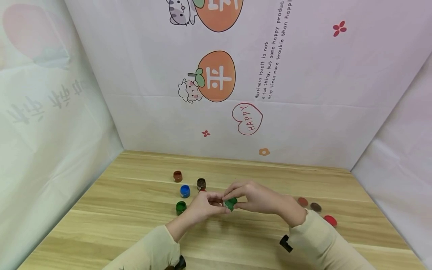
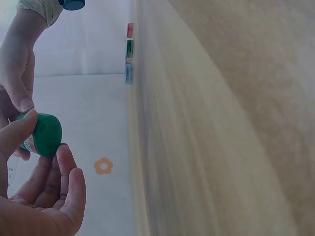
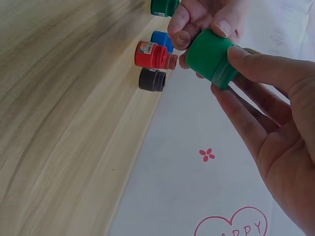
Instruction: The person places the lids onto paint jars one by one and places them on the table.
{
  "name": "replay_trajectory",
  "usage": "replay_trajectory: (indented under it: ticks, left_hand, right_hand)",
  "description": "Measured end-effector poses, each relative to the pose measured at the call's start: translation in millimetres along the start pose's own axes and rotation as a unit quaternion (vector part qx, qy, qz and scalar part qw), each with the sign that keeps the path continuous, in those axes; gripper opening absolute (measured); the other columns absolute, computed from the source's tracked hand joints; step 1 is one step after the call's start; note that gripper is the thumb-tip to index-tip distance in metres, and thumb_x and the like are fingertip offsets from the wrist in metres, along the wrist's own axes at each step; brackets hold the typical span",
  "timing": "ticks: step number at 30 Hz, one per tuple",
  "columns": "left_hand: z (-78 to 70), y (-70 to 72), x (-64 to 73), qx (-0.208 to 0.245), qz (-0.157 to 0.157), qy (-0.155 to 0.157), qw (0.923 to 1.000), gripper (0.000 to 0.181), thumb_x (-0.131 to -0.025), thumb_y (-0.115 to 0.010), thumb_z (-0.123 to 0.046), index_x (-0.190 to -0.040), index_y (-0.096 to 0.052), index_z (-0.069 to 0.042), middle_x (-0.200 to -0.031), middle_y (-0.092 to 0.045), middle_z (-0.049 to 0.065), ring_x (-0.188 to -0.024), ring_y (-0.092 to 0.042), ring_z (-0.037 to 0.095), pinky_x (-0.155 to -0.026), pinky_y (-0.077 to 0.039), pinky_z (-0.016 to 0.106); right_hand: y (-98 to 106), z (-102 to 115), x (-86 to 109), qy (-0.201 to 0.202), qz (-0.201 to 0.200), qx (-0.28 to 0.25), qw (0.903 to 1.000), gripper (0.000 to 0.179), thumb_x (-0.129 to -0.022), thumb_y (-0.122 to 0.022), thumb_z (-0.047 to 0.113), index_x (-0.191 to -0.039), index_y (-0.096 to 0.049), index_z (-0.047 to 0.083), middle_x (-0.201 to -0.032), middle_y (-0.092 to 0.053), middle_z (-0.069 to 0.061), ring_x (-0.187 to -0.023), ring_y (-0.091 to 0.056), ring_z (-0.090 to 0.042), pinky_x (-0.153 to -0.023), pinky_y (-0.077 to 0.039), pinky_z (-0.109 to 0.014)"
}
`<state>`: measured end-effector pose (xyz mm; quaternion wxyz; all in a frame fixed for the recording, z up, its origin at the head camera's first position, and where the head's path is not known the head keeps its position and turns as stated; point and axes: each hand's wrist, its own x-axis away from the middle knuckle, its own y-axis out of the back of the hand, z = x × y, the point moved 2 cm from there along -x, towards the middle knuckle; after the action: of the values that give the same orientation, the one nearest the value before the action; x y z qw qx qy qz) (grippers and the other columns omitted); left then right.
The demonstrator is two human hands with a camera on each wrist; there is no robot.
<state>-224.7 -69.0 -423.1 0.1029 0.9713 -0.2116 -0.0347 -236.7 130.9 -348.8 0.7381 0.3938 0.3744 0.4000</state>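
Note:
Both hands meet over the table at one small green paint jar (image 1: 231,203), held tilted. My left hand (image 1: 202,206) grips it between thumb and fingers from the left. From the other side my right hand (image 1: 254,195) pinches its end; the right wrist view shows thumb and fingertips at the jar's rim (image 3: 224,73). A paper label (image 2: 29,143) shows partly under the left thumb. Left of the hands stand uncapped jars: green (image 1: 181,207), blue (image 1: 185,191), brown (image 1: 177,176) and dark (image 1: 201,183). A red jar (image 3: 150,54) is mostly hidden behind the left hand in the head view.
Right of the right forearm lie a reddish-brown lid (image 1: 302,201), a dark lid (image 1: 315,207) and a red lid (image 1: 330,220). The wooden table (image 1: 141,217) ends at a printed white backdrop (image 1: 162,123), with white sheets on both sides.

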Motion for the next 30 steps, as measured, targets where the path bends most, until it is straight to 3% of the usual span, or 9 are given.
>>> replay_trajectory:
  ticks: [4,9,13,18,23,30]
  left_hand:
    - [1.2,0.7,0.1,-0.005,-0.002,0.002,1.0000,0.036,-0.088,-0.083,-0.018,-0.120,-0.074,-0.003,-0.104,-0.073,0.001,-0.092,-0.067,0.014,-0.079,-0.055,0.028]
    - [3.2,1.8,-0.2,-0.003,-0.002,0.005,1.0000,0.041,-0.088,-0.083,-0.019,-0.124,-0.072,-0.001,-0.107,-0.073,0.003,-0.094,-0.067,0.016,-0.081,-0.056,0.030]
    - [3.5,2.4,-0.4,-0.007,-0.003,0.009,0.9999,0.042,-0.089,-0.083,-0.019,-0.125,-0.071,-0.001,-0.108,-0.072,0.003,-0.095,-0.066,0.016,-0.083,-0.056,0.033]
    - [3.8,2.5,-1.5,-0.006,-0.003,0.008,0.9999,0.041,-0.088,-0.083,-0.018,-0.124,-0.072,-0.001,-0.107,-0.073,0.002,-0.096,-0.066,0.016,-0.083,-0.056,0.032]
    - [6.3,2.8,0.0,-0.008,-0.003,0.008,0.9999,0.040,-0.088,-0.083,-0.016,-0.123,-0.072,0.001,-0.108,-0.073,0.003,-0.096,-0.066,0.016,-0.083,-0.056,0.031]
    - [6.7,4.9,1.6,-0.016,-0.009,0.010,0.9998,0.042,-0.088,-0.084,-0.018,-0.123,-0.071,0.001,-0.111,-0.072,0.003,-0.098,-0.065,0.016,-0.085,-0.055,0.032]
  right_hand:
    - [-2,-1,0.0,-0.030,0.001,-0.032,0.9990,0.029,-0.091,-0.078,0.005,-0.119,-0.075,0.000,-0.115,-0.071,-0.007,-0.103,-0.068,-0.015,-0.084,-0.056,-0.022]
    - [3,-1,3.4,-0.077,-0.009,0.001,0.9970,0.035,-0.091,-0.080,0.015,-0.125,-0.074,0.007,-0.119,-0.071,-0.002,-0.107,-0.068,-0.018,-0.089,-0.057,-0.033]
    - [6,-1,3.4,-0.058,-0.005,0.023,0.9981,0.037,-0.088,-0.082,0.008,-0.124,-0.075,0.009,-0.126,-0.069,-0.004,-0.115,-0.066,-0.021,-0.094,-0.055,-0.036]
    - [4,-2,0.8,-0.021,-0.002,0.012,0.9997,0.029,-0.088,-0.080,0.003,-0.117,-0.077,0.006,-0.117,-0.071,-0.003,-0.105,-0.068,-0.014,-0.088,-0.056,-0.026]
    - [-2,-4,0.5,-0.034,-0.008,-0.008,0.9994,0.030,-0.088,-0.081,0.003,-0.117,-0.077,0.005,-0.112,-0.071,-0.003,-0.097,-0.068,-0.010,-0.082,-0.058,-0.027]
    - [-6,-5,-1.0,-0.039,-0.006,-0.021,0.9990,0.037,-0.086,-0.082,0.002,-0.123,-0.074,0.005,-0.114,-0.072,-0.004,-0.098,-0.067,-0.010,-0.082,-0.059,-0.029]
